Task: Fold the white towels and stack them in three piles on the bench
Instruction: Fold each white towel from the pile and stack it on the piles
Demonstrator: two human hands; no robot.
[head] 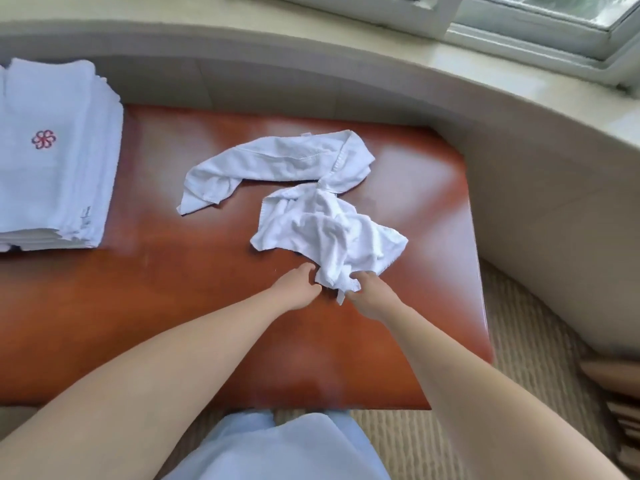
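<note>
Now your left hand (300,285) and right hand (367,292) pinch the crumpled towel's (329,230) near edge, right of the stack (52,150).

Both hands (300,285) (367,293) pinch a crumpled towel (332,233) on the bench (166,306).

The lone head-worn camera looks steeply down and forward from just above the person's arms onto the reddish bench (173,306), close in, facing the window (540,19) beyond.
</note>
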